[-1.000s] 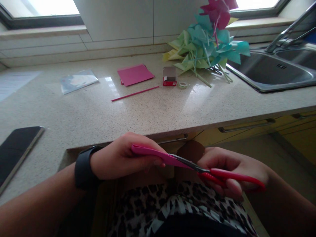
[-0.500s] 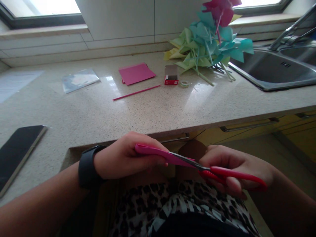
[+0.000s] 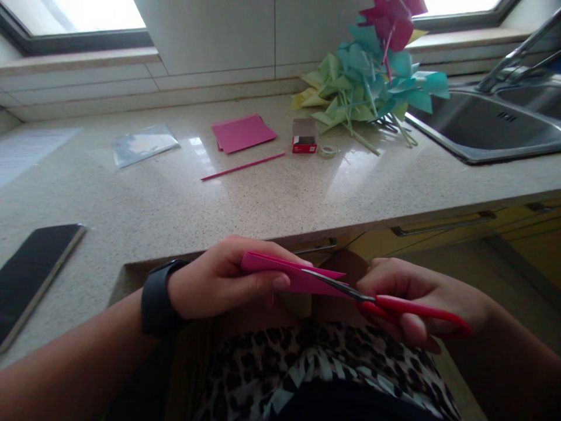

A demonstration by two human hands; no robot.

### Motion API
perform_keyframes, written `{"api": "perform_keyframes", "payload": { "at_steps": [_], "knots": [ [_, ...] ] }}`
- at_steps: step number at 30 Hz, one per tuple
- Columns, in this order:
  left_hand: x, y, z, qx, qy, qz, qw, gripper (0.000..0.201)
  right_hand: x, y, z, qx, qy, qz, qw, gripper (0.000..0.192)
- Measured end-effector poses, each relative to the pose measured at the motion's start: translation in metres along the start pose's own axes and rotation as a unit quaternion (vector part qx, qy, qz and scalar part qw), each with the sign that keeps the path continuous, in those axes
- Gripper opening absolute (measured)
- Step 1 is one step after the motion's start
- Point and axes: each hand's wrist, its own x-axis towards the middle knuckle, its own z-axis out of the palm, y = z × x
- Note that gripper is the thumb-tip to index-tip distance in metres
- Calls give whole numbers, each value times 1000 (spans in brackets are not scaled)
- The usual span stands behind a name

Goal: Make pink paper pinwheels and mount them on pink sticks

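My left hand (image 3: 232, 278) pinches a folded pink paper (image 3: 302, 277) between thumb and fingers, held over my lap just off the counter's front edge. My right hand (image 3: 412, 292) is closed around the red handles of a pair of scissors (image 3: 342, 286). The blades point left and lie across the paper, with a slit running in from its right end. On the counter behind lie a small stack of pink paper sheets (image 3: 243, 133) and a thin pink stick (image 3: 243, 166).
A red box (image 3: 304, 140) and a tape roll (image 3: 327, 151) stand by paper pinwheels (image 3: 372, 76) on the speckled counter (image 3: 175, 204). The sink (image 3: 477, 128) is at right. A phone (image 3: 39, 263), a clear packet (image 3: 144, 146) and a printed sheet (image 3: 35, 149) lie left.
The paper has turned in my left hand to show more of its face, and its cut edges now stand apart at the right end. My right hand has barely moved.
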Motion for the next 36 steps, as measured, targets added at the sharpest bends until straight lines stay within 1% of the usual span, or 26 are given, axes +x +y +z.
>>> {"api": "perform_keyframes", "payload": {
  "at_steps": [5,12,18,24,29,33,36],
  "knots": [
    [0,-1,-1,46,5,28,999,28,0,4,0,10,-3,3,1000,56],
    [0,-2,-2,77,-12,54,996,30,6,1,3,10,-9,-19,1000,58],
    [0,-3,-1,75,-11,58,995,30,7,-2,3,-7,-10,-11,1000,57],
    [1,-2,0,58,-17,62,996,31,6,-5,4,-28,-1,-22,999,57],
    [2,-2,2,34,-19,53,998,31,4,-3,3,-10,-10,-2,1000,56],
    [3,-2,2,27,-23,41,999,31,3,-2,4,-18,6,-8,1000,59],
    [3,-2,2,31,-28,43,998,31,4,-2,5,-8,9,1,1000,61]
  ]
}}
